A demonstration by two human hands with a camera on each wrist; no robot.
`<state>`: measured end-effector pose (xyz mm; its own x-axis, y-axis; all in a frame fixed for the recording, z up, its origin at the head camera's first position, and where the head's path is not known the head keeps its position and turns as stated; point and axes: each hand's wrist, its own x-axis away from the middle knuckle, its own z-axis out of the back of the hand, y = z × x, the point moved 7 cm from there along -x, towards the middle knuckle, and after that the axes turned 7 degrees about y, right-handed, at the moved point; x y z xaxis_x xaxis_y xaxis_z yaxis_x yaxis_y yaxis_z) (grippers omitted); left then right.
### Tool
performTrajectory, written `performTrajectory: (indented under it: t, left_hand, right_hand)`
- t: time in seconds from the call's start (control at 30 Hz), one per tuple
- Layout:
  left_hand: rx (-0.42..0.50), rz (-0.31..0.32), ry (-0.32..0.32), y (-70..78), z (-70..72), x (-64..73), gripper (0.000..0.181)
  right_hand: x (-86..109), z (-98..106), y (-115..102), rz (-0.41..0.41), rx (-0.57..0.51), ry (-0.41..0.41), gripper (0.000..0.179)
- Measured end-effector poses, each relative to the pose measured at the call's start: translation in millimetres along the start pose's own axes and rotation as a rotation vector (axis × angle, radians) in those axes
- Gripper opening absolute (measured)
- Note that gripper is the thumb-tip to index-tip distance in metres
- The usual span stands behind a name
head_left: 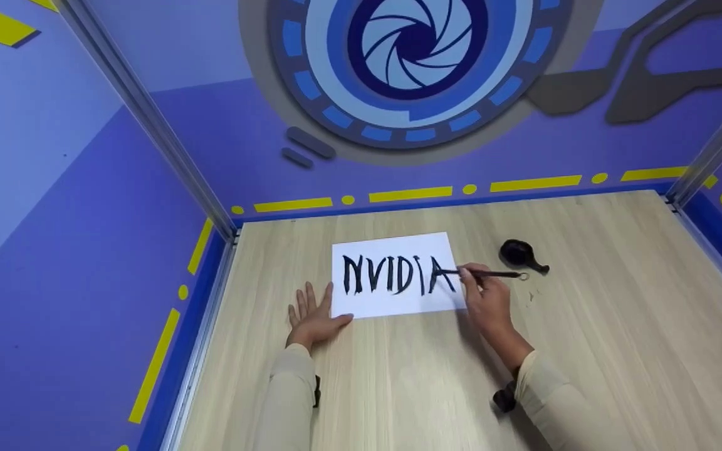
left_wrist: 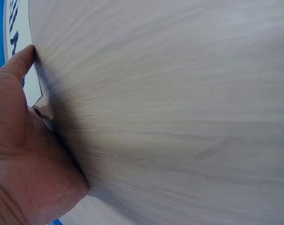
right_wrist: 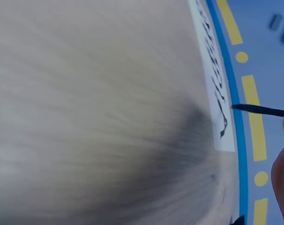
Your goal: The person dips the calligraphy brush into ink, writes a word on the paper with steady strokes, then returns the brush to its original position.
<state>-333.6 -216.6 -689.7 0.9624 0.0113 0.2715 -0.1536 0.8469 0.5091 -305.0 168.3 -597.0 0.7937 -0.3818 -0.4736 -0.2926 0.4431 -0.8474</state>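
A white sheet of paper (head_left: 398, 305) lies on the table with "NVIDIA" lettered across it in thick black strokes. My left hand (head_left: 316, 321) rests with fingers spread at the sheet's lower left corner; its thumb touches the bottom edge, also seen in the left wrist view beside the paper (left_wrist: 33, 89). At the sheet's right edge my right hand (head_left: 487, 302) pinches a dark, thin paintbrush (head_left: 496, 274) with a loop at its handle end. The brush tip is over the final A in the head view. In the right wrist view the brush (right_wrist: 261, 110) appears raised above the paper.
A small black dish with a spout or handle (head_left: 516, 253) stands right of the paper, past my right hand. Small dark marks (head_left: 531, 297) dot the wood table (head_left: 398, 376) below it. Blue and purple panels (head_left: 210, 138) wall the table at the back and sides.
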Motion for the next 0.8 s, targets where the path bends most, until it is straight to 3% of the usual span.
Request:
performTrajectory:
  t: [0.17,0.33,0.53,0.8]
  left_hand:
    - [0.003,-0.003,0.012,2.1,1.6,1.7,0.098]
    - [-0.006,-0.006,0.014,4.3,2.8,4.5,0.099]
    - [-0.006,0.001,0.007,4.9,2.9,6.0,0.101]
    - [-0.024,-0.016,0.029,0.9,-1.0,-1.2,0.098]
  right_hand:
    - [-4.7,15,3,-0.068,-0.155,0.083,0.015]
    - [-6.6,25,5,-0.112,-0.230,0.141,0.015]
    - [-9.2,33,1,-0.158,-0.248,0.179,0.016]
    - [-11.8,37,11,-0.143,-0.209,0.137,0.015]
